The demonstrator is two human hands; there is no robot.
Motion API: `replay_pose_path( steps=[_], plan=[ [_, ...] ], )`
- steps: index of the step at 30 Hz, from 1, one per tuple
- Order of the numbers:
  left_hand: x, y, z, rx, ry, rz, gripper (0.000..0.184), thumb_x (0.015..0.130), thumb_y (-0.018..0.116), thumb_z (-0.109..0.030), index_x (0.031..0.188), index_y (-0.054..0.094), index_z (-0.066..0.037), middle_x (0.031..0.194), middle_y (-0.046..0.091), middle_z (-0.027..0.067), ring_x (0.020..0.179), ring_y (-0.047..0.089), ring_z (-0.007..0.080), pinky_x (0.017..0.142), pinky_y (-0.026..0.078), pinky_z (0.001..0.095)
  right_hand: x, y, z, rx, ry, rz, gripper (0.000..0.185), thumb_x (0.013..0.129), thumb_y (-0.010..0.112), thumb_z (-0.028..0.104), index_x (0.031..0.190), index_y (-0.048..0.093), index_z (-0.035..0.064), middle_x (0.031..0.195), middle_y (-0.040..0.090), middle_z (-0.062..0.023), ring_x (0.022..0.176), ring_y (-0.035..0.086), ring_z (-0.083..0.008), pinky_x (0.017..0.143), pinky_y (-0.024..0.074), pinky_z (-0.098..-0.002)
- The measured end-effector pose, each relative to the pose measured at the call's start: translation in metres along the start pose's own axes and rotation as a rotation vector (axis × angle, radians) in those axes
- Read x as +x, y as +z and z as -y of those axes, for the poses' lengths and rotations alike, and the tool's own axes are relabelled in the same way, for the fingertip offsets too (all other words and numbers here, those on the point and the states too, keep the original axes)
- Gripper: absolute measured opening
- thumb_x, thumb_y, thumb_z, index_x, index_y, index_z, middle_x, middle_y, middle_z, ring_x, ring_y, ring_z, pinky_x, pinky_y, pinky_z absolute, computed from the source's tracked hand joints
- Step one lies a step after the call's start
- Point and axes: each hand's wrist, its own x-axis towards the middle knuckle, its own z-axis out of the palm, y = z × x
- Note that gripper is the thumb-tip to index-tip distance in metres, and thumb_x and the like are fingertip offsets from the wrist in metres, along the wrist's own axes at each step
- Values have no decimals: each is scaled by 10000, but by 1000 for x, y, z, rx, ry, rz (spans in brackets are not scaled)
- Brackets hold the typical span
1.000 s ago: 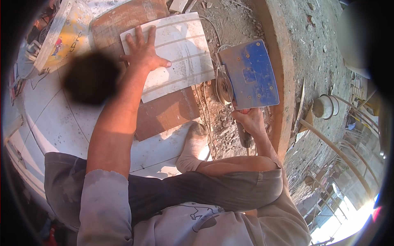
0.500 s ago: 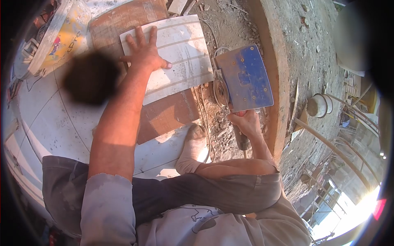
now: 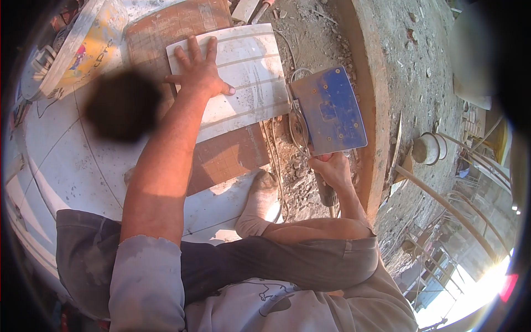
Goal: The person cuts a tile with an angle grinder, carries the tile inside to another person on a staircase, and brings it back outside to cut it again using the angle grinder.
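My left hand [image 3: 200, 74] lies flat with fingers spread on a pale tile [image 3: 249, 83] marked by several parallel lines. Under that tile are brown tile pieces [image 3: 232, 157], partly covered. In my right hand [image 3: 333, 170] is a handheld tile saw [image 3: 327, 193], gripped by its body, with the fingers wrapped around and partly hidden. Its dusty blue base plate [image 3: 332, 110] faces up toward me. The round blade and guard [image 3: 298, 130] sit at the plate's left side, just right of the tile's edge and apparently apart from it.
A yellow bucket [image 3: 105, 47] holding things stands at the upper left. A cable [image 3: 279, 185] runs over rubble beside my foot [image 3: 260, 202]. A brown ledge [image 3: 373, 105] borders the right side. Beyond it are a whitish bucket [image 3: 427, 148] and a long pole [image 3: 448, 207].
The view has shifted slightly, moving the tile a little right and down in the picture. The saw's blue plate is tilted a bit differently. My left hand stays spread on the tile.
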Motion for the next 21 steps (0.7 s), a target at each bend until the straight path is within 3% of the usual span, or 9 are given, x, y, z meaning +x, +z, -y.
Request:
replay_pose_path(
  steps=[10, 12, 19, 21],
  plan=[
    [-2, -4, -1, -21, -16, 27, 1337, 570, 945, -436, 1597, 92, -362, 1677, -84, 92, 1521, -76, 413, 1050, 213, 830, 0, -1, 3, -16, -4, 3, 435, 670, 748, 313, 969, 692, 2, 863, 723, -167, 845, 708, -289, 800, 538, -393],
    [1, 0, 1, -11, -7, 28, 1338, 596, 924, -411, 1592, 31, -386, 1671, -146, 73, 1517, -103, 421, 1031, 208, 849, 5, 3, -7, -18, -13, -20, 454, 670, 747, 314, 987, 684, -5, 871, 723, -176, 858, 710, -299, 807, 539, -397],
    [0, -2, 1, -7, -11, 35, 1339, 592, 925, -410, 1593, 36, -383, 1671, -143, 75, 1517, -103, 424, 1031, 201, 850, 4, 0, -2, -14, -14, 9, 510, 666, 742, 325, 1025, 663, -29, 902, 721, -210, 891, 712, -338, 825, 542, -410],
    [-2, -4, 0, -13, -5, 21, 1336, 581, 942, -448, 1597, 79, -361, 1674, -86, 102, 1516, -76, 430, 1042, 216, 837, 6, 1, -7, -21, -23, -1, 515, 661, 742, 332, 1021, 664, -27, 899, 721, -208, 889, 712, -338, 826, 542, -411]
  ],
)
